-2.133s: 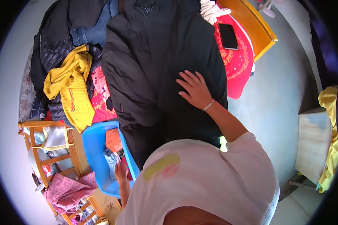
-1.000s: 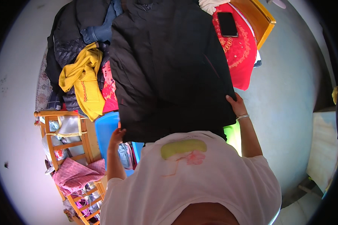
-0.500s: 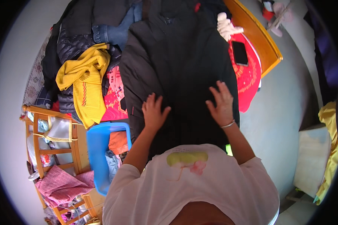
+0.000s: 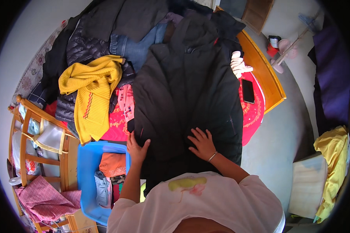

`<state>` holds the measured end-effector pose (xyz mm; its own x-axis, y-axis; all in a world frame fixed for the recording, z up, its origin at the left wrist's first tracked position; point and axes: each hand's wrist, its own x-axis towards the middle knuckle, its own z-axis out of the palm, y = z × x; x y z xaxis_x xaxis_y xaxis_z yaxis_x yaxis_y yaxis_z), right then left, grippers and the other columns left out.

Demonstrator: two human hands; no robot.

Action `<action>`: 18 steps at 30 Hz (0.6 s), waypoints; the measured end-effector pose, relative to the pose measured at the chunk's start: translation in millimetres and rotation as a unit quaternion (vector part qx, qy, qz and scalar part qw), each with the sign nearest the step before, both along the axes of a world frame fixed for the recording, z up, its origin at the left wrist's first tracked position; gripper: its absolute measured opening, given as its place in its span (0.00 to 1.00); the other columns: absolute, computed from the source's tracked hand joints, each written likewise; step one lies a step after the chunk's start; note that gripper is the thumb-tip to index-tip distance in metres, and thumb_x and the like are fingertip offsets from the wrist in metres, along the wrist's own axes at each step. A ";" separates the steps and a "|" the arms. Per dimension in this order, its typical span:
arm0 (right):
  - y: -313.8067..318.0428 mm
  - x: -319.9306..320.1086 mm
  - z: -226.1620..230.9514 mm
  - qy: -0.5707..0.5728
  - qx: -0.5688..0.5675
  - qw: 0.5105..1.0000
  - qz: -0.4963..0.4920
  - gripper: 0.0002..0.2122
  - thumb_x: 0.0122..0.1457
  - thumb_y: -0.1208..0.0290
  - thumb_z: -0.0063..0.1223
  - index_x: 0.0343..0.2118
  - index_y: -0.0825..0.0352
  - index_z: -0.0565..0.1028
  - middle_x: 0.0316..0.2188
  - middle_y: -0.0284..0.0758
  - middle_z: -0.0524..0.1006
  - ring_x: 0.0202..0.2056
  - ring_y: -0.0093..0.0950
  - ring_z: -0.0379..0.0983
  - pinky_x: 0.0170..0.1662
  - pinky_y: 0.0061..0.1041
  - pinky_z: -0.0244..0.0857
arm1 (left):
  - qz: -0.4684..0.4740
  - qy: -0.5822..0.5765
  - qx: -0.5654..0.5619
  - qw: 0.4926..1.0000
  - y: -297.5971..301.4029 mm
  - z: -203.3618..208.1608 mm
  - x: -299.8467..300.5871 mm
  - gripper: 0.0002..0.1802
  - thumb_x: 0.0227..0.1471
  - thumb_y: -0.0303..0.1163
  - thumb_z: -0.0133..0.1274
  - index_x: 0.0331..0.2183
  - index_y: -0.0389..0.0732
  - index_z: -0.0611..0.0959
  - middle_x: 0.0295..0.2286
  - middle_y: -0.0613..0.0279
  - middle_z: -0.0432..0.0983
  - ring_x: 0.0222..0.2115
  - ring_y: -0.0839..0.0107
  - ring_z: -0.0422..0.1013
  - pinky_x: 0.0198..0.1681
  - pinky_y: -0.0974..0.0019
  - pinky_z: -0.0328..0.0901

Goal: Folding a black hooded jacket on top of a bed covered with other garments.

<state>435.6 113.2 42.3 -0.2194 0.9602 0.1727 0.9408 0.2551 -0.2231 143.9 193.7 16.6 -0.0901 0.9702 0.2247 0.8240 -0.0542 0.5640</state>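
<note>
Bed [image 4: 271, 86]: right hand [image 4: 202, 144] splayed over jacket [image 4: 186, 89]

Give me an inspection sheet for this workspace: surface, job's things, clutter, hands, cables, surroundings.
Surface: red patterned cloth, showing on both sides of the jacket.
Job's things: black hooded jacket, spread out, hood at far end.
Clutter: yellow sweater and jeans left; phone right.
Hands: left hand open at jacket's left edge; right hand open over lower front.
Cables: cannot tell; lower left too cluttered.
Surroundings: blue tub of clothes left; pale box right.
</note>
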 end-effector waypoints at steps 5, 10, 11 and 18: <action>-8.8 17.8 1.7 0.052 -0.006 0.997 -0.056 0.23 0.49 0.56 0.53 0.49 0.57 0.68 0.56 0.37 0.59 0.60 0.35 0.49 0.58 0.48 0.39 | -0.059 -0.269 -0.140 0.951 -0.4 -31.3 -20.6 0.44 0.41 0.43 0.61 0.55 0.36 0.59 0.45 0.43 0.69 0.45 0.57 0.68 0.49 0.63 0.61; -32.9 89.7 -9.1 0.107 0.118 0.945 -0.286 0.29 0.46 0.59 0.58 0.52 0.62 0.64 0.55 0.42 0.59 0.57 0.41 0.53 0.57 0.43 0.45 | -0.079 -0.417 -0.290 0.858 -15.9 -37.0 -40.0 0.31 0.45 0.37 0.59 0.49 0.35 0.68 0.40 0.54 0.73 0.39 0.67 0.71 0.43 0.67 0.65; -39.8 104.4 -14.4 0.121 0.117 0.923 -0.346 0.30 0.46 0.59 0.58 0.53 0.63 0.63 0.55 0.43 0.60 0.56 0.42 0.54 0.57 0.40 0.48 | -0.068 -0.389 -0.342 0.853 -20.6 -34.5 -42.8 0.28 0.46 0.35 0.58 0.48 0.35 0.70 0.39 0.56 0.74 0.38 0.68 0.71 0.43 0.67 0.66; -99.7 151.8 -55.3 0.477 -0.046 0.763 -0.435 0.34 0.49 0.57 0.58 0.54 0.74 0.59 0.49 0.42 0.68 0.49 0.33 0.66 0.51 0.30 0.60 | -0.022 -0.442 -0.381 0.811 -49.4 -14.7 -46.5 0.21 0.49 0.31 0.54 0.46 0.36 0.72 0.38 0.58 0.75 0.36 0.69 0.72 0.41 0.66 0.67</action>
